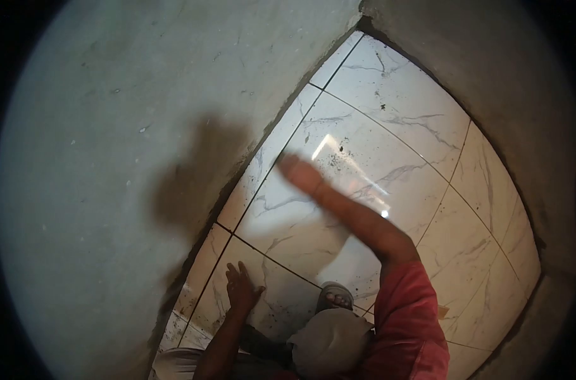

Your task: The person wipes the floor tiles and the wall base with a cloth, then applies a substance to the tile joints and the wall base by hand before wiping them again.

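Note:
My left hand (pixel 242 288) is over a white marbled floor tile (pixel 281 304) at the lower left, fingers apart and holding nothing visible. Further up, my right hand (pixel 299 172) reaches across a larger tile (pixel 300 231), close to the dark joint line (pixel 256 194) that runs beside the wall. Motion smears its fingers, so I cannot tell whether it grips anything. Dark crumbs of dirt (pixel 342 150) lie on the tile to the right of this hand.
A plain grey wall (pixel 111 145) rises on the left, and another wall (pixel 490 63) meets it at the far corner. Dark gaps edge the tiles along both. My sandalled foot (pixel 336 296) rests on the floor beside my knee (pixel 332 339). A small tan piece (pixel 443 311) lies right of my red sleeve.

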### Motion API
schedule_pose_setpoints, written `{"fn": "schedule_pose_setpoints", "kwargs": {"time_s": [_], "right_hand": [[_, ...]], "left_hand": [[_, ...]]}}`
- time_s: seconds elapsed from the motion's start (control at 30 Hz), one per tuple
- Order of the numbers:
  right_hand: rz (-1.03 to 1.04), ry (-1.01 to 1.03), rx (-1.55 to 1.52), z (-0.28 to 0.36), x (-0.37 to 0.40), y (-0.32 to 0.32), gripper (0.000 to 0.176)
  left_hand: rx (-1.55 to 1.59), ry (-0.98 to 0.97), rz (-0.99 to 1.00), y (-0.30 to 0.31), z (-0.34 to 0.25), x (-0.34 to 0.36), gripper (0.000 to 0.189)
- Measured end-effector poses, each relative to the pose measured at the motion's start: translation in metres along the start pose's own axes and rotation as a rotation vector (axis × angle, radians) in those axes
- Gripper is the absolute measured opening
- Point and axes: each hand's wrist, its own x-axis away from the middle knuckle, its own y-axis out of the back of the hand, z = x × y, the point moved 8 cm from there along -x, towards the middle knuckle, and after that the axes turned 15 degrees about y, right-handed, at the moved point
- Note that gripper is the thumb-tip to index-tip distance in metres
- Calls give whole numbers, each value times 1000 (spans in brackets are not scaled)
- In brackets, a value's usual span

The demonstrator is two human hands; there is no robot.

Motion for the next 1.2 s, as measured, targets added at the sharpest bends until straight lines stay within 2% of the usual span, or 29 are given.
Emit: {"fn": "schedule_pose_setpoints", "kwargs": {"time_s": [0.03,0.07,0.1,0.13,0.17,0.23,0.27,0.3,0.33,0.37,0.47,0.5,0.53,0.57,0.6,0.63,0.7,0.73,0.77,0.8,0.83,0.9,0.97,1.0,1.03,1.1,1.13,1.17,1.2], "right_hand": [[28,-167,-58,-62,7,22,20],[-106,-405,-129,-127,27,22,19],[33,-610,-126,-161,35,74,29],[69,-615,63,-197,47,73,30],[-8,-563,90,-214,49,77,26],[56,-585,30,-194,40,72,23],[137,-557,-160,-167,33,35,22],[-17,-260,-70,-105,16,31,20],[284,-307,-205,-53,7,4,21],[283,-313,-208,-45,7,8,21],[264,30,-53,-2,-8,18,25],[123,-114,-65,-57,3,4,27],[92,-295,-115,-107,9,46,29],[89,-468,-74,-159,21,45,25],[-13,-473,-4,-180,23,64,23],[-18,-467,7,-173,18,68,23],[187,-386,-139,-113,8,51,23],[458,-364,-345,-66,3,39,26],[80,-189,-421,-19,7,19,24],[263,178,-161,29,-3,53,22],[230,195,-151,29,0,37,20],[63,-1,-107,-43,0,16,21],[90,-486,-143,-152,7,42,22],[-5,-675,-151,-189,12,64,20],[12,-596,15,-200,-1,75,20],[170,-557,-46,-169,-9,49,21],[81,-438,-59,-135,-15,25,21],[26,-413,-228,-87,-22,19,24],[120,-253,-328,-26,-26,1,24]], "left_hand": [[2,3,0,0,-3,-2,102],[-3,-1,-1,0,-6,-4,103],[-11,-2,7,-2,-6,-3,104],[-12,0,10,-7,-4,-5,104],[-15,-9,-21,-12,-4,-9,105],[-15,-14,-38,-19,2,-5,105],[-18,-27,-56,-18,2,-6,106],[-18,-37,-73,-16,-2,-8,107],[-20,-34,-66,-15,-3,-4,107],[-23,-27,-44,-12,-5,-3,107],[-34,-33,-38,-16,-2,-8,107],[-23,-58,-62,-18,-3,-9,108],[-30,-61,-57,-18,-3,-6,108],[-25,-40,-35,-17,-4,-7,107],[-16,-15,-15,-16,-5,-9,107],[-7,-20,-22,-15,-7,-11,107],[-19,-27,-33,-19,-5,-9,107],[-13,-27,-35,-18,-6,-12,107],[-35,-23,-33,-19,-5,-13,108],[-64,-21,-27,-21,-3,-12,110],[-67,-22,-26,-20,-5,-13,110],[-18,0,9,-19,-4,-10,106],[-15,3,20,-21,-2,-8,106],[3,0,11,-18,-3,-11,106],[7,6,6,-18,-3,-11,106],[7,6,7,-17,-4,-10,106],[21,9,-5,-14,-6,-15,106],[22,-15,-25,-13,-6,-14,106],[15,-40,-35,-16,-4,-8,107]]}}
